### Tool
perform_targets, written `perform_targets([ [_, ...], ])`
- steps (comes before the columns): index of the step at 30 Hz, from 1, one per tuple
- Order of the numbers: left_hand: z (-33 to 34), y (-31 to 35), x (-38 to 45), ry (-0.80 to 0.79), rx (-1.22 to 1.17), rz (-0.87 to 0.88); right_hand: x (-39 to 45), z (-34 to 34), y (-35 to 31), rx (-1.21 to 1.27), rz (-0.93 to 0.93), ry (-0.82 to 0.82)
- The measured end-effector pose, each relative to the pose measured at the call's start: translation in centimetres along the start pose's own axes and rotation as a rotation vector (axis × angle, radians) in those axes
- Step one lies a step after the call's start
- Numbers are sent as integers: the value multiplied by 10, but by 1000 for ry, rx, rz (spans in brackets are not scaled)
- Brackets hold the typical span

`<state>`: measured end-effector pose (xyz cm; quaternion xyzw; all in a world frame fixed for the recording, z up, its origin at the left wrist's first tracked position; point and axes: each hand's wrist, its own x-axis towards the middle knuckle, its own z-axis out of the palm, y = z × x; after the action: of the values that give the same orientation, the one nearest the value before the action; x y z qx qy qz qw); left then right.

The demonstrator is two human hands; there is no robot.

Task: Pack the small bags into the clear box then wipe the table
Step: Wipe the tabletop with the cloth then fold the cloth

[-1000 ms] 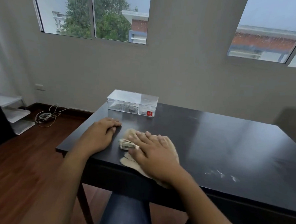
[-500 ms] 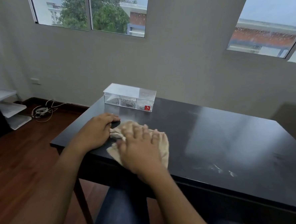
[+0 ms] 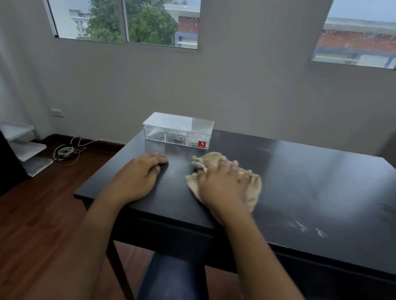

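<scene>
A clear box [image 3: 178,130] with its lid on stands at the far left corner of the black table [image 3: 306,179]; small bags show dimly through its front wall, next to a red label. My right hand [image 3: 222,183] lies flat on a beige cloth [image 3: 252,190], pressing it onto the tabletop just in front of the box. My left hand [image 3: 139,176] rests palm down on the table to the left of the cloth, fingers loosely curled, holding nothing.
White smears [image 3: 308,228] mark the tabletop near the front edge on the right. A coil of white cable [image 3: 64,152] lies on the wooden floor at left, beside white shelves [image 3: 25,148]. A wall stands behind the table.
My right hand has slid the cloth to the right and a little farther from me, away from my left hand. The left hand has stayed in place.
</scene>
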<state>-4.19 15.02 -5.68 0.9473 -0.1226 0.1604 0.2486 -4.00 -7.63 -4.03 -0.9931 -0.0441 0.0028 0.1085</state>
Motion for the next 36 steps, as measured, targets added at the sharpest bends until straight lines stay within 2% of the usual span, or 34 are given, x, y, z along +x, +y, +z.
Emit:
perform_targets([
  [4,0,9,-3,-22,-15,62,-33,6,-17,56,-232,3],
  [8,5,24,-9,-54,-33,101,-79,-2,30,37,-308,40],
  [15,29,78,-9,-198,-29,144,-66,-45,168,-46,71,15],
  [17,38,91,-5,-225,23,151,-45,-55,184,-69,167,-47],
  [20,46,106,1,-244,91,147,-20,-57,173,-50,254,-111],
  [22,51,113,4,-240,122,144,-19,-51,153,-49,241,-109],
  [24,54,117,6,-230,140,128,-35,-41,131,-54,123,-92],
  [26,56,117,6,-223,150,122,-63,-33,117,-68,16,-30],
  [28,58,116,6,-222,158,128,-90,-28,119,-89,-3,42],
  [32,56,115,6,-209,185,139,-109,-38,164,-76,95,40],
  [36,54,118,10,-228,235,152,-69,-62,235,-59,289,-33],
])
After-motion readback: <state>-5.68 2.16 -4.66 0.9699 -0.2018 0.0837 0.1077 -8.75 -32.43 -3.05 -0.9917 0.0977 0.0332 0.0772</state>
